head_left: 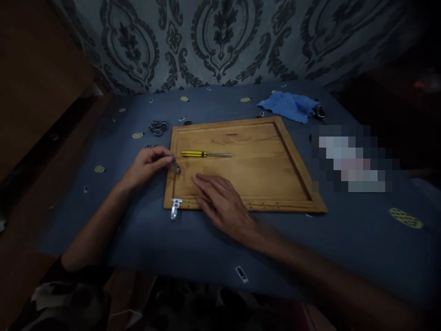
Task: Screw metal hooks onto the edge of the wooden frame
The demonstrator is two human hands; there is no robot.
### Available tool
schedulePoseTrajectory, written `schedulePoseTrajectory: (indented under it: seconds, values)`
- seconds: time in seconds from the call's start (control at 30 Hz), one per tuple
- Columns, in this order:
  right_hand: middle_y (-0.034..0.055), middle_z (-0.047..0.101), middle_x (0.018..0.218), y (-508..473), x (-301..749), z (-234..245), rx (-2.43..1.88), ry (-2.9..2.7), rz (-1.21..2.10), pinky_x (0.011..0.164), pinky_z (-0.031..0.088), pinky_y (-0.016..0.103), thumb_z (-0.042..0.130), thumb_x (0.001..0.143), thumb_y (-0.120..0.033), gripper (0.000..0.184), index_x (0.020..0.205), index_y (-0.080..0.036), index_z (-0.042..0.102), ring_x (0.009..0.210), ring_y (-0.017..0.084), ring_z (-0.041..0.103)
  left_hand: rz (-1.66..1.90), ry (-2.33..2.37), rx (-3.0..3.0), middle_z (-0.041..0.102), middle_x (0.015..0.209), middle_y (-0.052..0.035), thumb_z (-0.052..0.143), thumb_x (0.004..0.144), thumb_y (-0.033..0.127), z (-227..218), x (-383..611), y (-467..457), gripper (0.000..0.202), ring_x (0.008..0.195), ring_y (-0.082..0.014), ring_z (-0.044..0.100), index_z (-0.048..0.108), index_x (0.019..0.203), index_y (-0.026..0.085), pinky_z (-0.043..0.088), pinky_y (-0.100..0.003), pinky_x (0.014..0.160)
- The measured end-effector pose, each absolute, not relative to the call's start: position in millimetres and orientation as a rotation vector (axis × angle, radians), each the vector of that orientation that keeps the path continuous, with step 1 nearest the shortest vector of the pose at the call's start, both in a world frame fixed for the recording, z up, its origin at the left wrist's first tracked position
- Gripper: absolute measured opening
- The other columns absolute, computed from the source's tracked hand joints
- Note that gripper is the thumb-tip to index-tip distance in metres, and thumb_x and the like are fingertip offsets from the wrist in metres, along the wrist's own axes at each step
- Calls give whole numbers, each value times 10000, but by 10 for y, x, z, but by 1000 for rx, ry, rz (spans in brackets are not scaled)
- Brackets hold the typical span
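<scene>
My left hand (149, 163) is closed in a pinch over the left side of a wooden panel with a raised frame (262, 161). From its fingertips hangs what looks like a small clear plastic bag (176, 166) with something dark at its bottom. My right hand (223, 204) lies over the panel's near edge, its fingers stretched out and holding nothing. A silver metal hook (175, 209) sits at the near left corner, its curved end past the edge. Small dark holes run along the near rail, partly hidden by my right hand. A yellow-handled screwdriver (195, 154) lies on the panel.
Several metal hooks (158, 128) lie in a pile left of the panel on the blue patterned cloth (138, 234). At the back right is a crumpled blue rag (289, 105) with a dark object (320, 111) beside it. A blurred-out patch (354, 161) covers something at right.
</scene>
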State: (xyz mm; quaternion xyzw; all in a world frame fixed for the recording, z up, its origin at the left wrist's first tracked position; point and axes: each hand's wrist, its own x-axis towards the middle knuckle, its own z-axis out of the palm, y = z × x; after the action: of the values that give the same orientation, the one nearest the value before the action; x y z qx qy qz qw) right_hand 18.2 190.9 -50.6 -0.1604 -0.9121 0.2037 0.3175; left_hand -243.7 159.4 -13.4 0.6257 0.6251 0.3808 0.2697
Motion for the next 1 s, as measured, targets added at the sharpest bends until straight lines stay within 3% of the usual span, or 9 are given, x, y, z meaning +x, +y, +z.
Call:
schedulePoseTrajectory:
  seconds: [0.13,0.33,0.77,1.0]
  values:
    - [124,656,1247,1866,205,-505,-409,-2379,624,979,527,430,469,996,-174,418,1414,-152,473,1155,238,597,887,1524,1708,678,737,-39,612,875,561,-51,-2199,1511,414,713,-154,633,686,852,154,525,-272,713]
    - [97,686,1059,1824,220,-507,-372,-2372,644,899,533,397,489,995,-168,251,1194,-166,641,983,225,621,766,1451,1764,692,831,-40,588,902,508,57,-2045,1478,361,812,-168,634,708,859,169,512,-273,756]
    - [74,673,1042,1824,150,-459,-429,-2476,641,882,481,399,557,982,-208,156,1077,-185,678,986,229,589,646,1509,1944,705,844,-30,509,951,429,-24,-2035,1495,313,853,-185,607,696,851,199,452,-320,851]
    - [27,653,867,1859,-12,-435,-577,-2477,690,795,439,346,709,886,-177,20,870,-189,706,870,201,597,648,1520,2013,709,849,-27,493,963,395,-28,-2013,1506,305,856,-181,616,709,870,200,450,-320,868]
